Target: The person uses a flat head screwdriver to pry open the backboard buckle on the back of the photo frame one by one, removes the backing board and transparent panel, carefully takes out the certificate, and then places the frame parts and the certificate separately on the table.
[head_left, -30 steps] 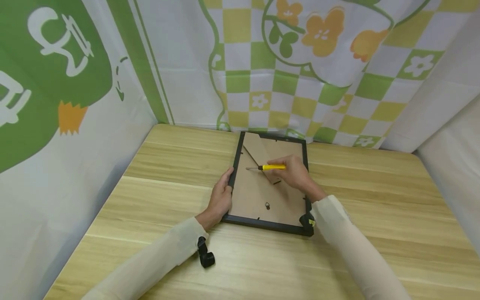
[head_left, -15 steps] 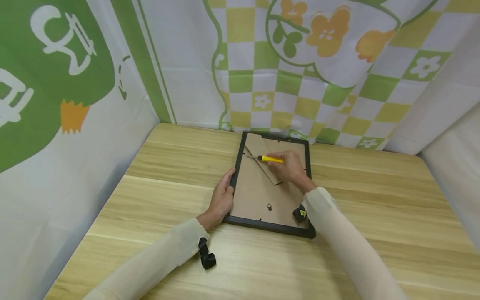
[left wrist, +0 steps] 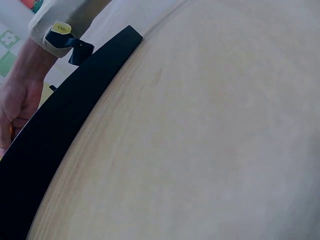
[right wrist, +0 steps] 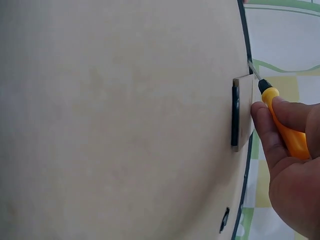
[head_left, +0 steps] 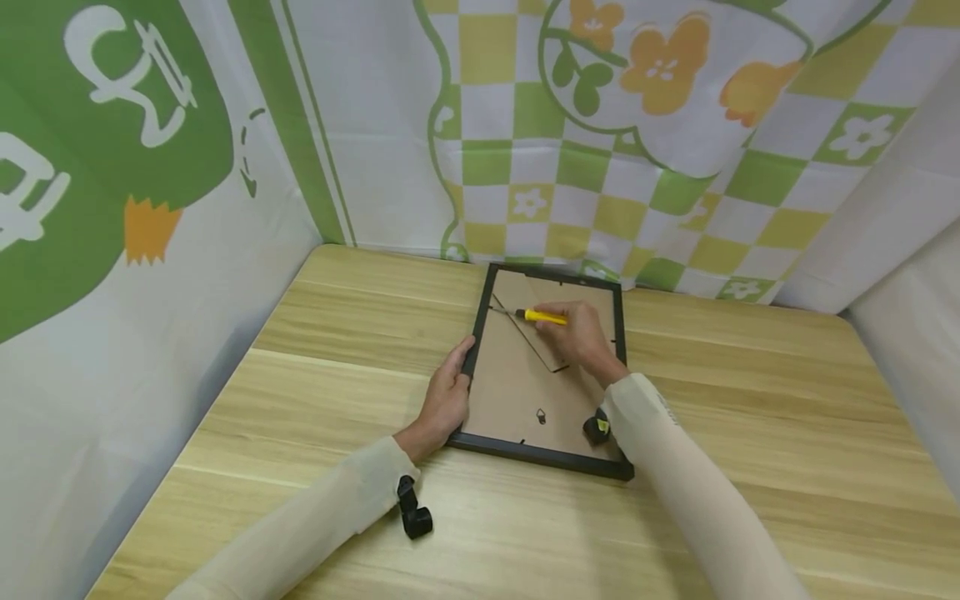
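- Head view, nearest to me: my left hand (head_left: 444, 398) lies against the left rail of the black picture frame (head_left: 551, 461), fingers curled over that rail and pressing it to the tabletop (head_left: 300, 400). I judge this brace matters most; if it slackens, the frame can slide under the tool's push.
- The frame lies face down, its near rail toward the middle of the tabletop and its far rail close to the back edge, brown backing board (head_left: 510, 392) up.
- Farther in, my right hand (head_left: 581, 337) pinches the yellow screwdriver (head_left: 543, 317) between thumb and fingertips, wrapped closed round the handle.
- The right wrist view shows the metal tip (right wrist: 254, 70) at the frame's inner left edge, just beside the folded stand flap (right wrist: 243, 110). I cannot tell whether it sits under a retaining tab.
- To do this well, I would keep the shaft low and nearly flat to the board, lever gently, and avoid gouging the board.
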